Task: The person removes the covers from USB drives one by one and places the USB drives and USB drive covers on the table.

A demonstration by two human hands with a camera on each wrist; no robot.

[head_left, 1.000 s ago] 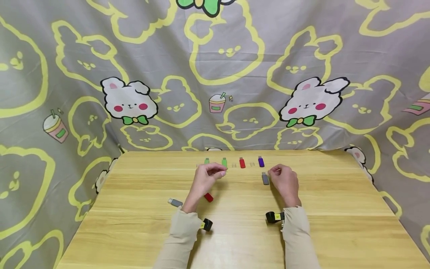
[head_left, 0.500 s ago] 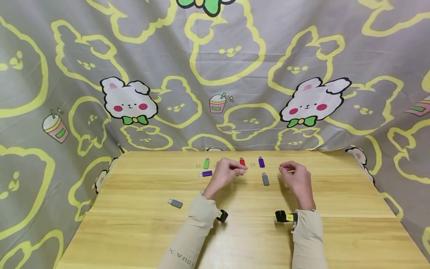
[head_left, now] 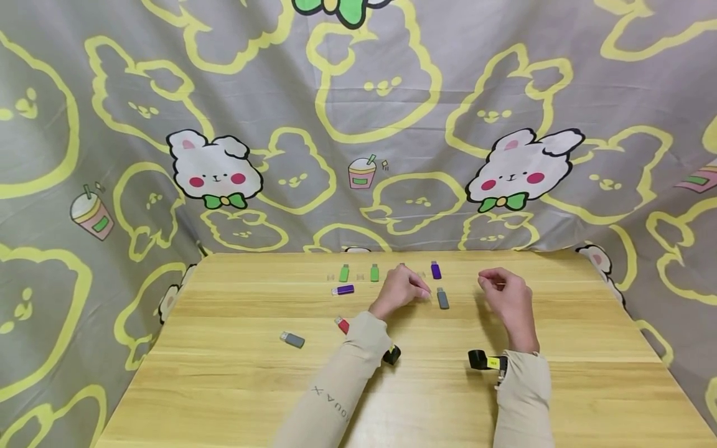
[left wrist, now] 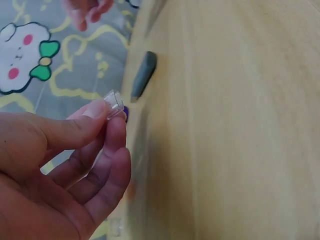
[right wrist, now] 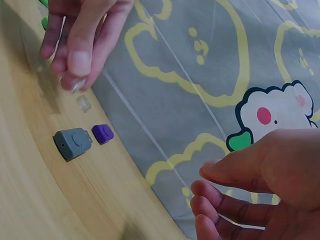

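Note:
Between thumb and index finger, my left hand pinches a small clear plastic cap. It is just left of a grey USB stick lying on the table, apart from it. Behind that stick lies a purple USB stick with a clear cap beside it. My right hand hovers to the right of the grey stick, fingers loosely bent; in the right wrist view nothing shows between thumb and fingertips. The left hand hides most of a red USB stick in the back row.
Two green USB sticks stand in the back row, with clear caps beside them. A second purple stick, a partly covered red stick and another grey stick lie to the left. A patterned curtain borders the wooden table.
My left hand has moved right along the back row, from the green sticks to near the grey stick. The right hand has drawn away to the right from that grey stick.

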